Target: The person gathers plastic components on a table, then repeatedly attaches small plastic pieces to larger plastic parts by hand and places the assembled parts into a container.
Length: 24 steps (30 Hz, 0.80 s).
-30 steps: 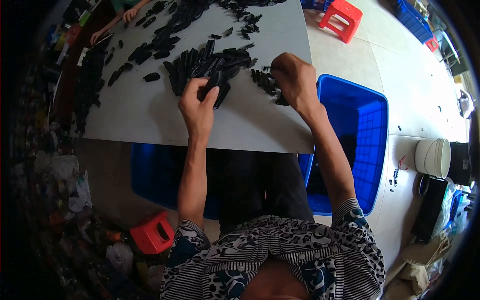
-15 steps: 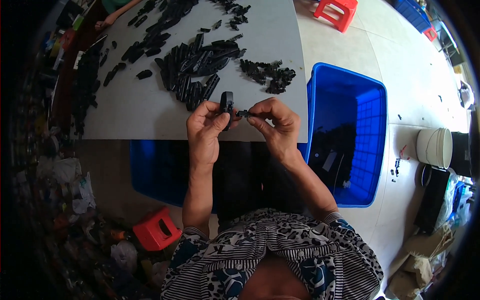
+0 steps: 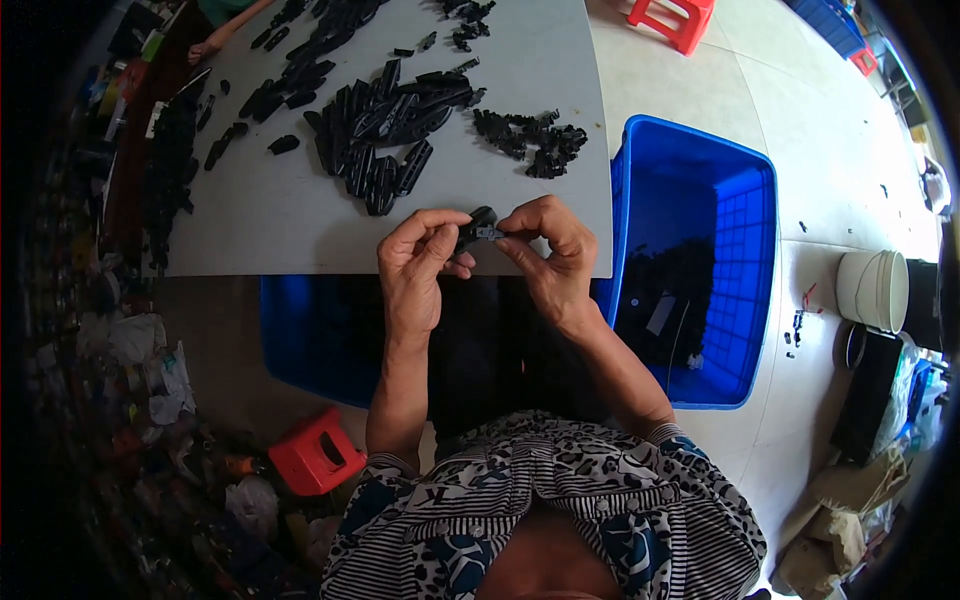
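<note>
Over the table's near edge, my left hand [image 3: 415, 262] is closed on a black elongated plastic housing [image 3: 478, 219], which is tilted between thumb and fingers. My right hand [image 3: 553, 253] pinches a small black plastic clip [image 3: 489, 233] against the housing; the two pieces touch, and whether they are joined I cannot tell. Beyond my hands lies a heap of similar black housings [image 3: 390, 115]. To its right is a smaller pile of little black clips [image 3: 545, 143]. All rest on the grey tabletop [image 3: 255, 225].
A deep blue bin [image 3: 742, 270] holding dark contents stands right of the table. Another blue bin [image 3: 310, 340] sits partly under it. Red stools [image 3: 315, 455] and a white bucket [image 3: 872, 288] are on the floor. Another person's hand [image 3: 203, 50] shows at the far left.
The housing in my left hand has turned from upright to tilted, its other side now facing the clip. My right hand has brought the clip against it.
</note>
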Motion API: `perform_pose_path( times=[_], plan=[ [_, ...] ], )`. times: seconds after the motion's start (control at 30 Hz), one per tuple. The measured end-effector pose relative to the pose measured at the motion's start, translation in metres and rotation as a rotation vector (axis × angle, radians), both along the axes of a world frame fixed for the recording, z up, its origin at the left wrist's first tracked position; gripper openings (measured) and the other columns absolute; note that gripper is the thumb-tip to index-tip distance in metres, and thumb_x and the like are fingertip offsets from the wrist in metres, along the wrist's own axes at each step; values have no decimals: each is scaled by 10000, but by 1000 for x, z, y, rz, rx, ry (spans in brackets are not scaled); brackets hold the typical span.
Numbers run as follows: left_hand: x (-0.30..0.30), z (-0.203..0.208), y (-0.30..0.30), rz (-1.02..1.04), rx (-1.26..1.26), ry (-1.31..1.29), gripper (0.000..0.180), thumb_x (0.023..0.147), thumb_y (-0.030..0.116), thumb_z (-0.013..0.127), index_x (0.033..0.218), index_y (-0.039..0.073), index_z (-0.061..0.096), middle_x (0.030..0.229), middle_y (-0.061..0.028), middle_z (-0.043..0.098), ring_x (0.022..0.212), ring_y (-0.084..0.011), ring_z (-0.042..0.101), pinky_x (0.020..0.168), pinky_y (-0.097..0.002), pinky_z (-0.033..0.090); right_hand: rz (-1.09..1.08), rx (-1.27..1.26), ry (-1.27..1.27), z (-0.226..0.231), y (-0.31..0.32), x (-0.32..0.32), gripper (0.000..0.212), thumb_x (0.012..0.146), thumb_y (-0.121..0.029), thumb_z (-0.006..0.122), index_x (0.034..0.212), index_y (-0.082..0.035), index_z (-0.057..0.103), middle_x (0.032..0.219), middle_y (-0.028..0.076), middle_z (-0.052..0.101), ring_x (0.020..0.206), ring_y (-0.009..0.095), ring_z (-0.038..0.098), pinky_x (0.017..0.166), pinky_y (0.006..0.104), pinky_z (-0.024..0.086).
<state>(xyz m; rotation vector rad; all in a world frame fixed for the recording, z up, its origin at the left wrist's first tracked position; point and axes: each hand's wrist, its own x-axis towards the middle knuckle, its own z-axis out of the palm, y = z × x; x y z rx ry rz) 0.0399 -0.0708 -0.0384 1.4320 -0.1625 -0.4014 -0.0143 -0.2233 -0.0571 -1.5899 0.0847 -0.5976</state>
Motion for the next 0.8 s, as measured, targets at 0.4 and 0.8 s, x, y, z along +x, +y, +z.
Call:
perform_pose_path(
  times=[0.4, 0.8],
  plan=[
    [8, 11, 0, -236, -57, 207, 332, 776, -41, 647, 1102, 9, 606, 891, -12, 605, 785, -62, 572, 685, -181, 479, 68, 41, 50, -2, 1, -4, 182, 682, 104, 693, 815, 17, 607, 777, 92, 578, 685, 189, 606, 615, 283, 488],
    [1, 11, 1, -194, 116, 37, 199, 791, -120, 602, 944, 1, 559, 786, -23, 596, 690, -63, 592, 632, -191, 514, 99, -138, 218, 13, 1, -8, 152, 671, 50, 691, 786, 22, 596, 750, 129, 586, 652, 254, 620, 582, 318, 484]
  ],
)
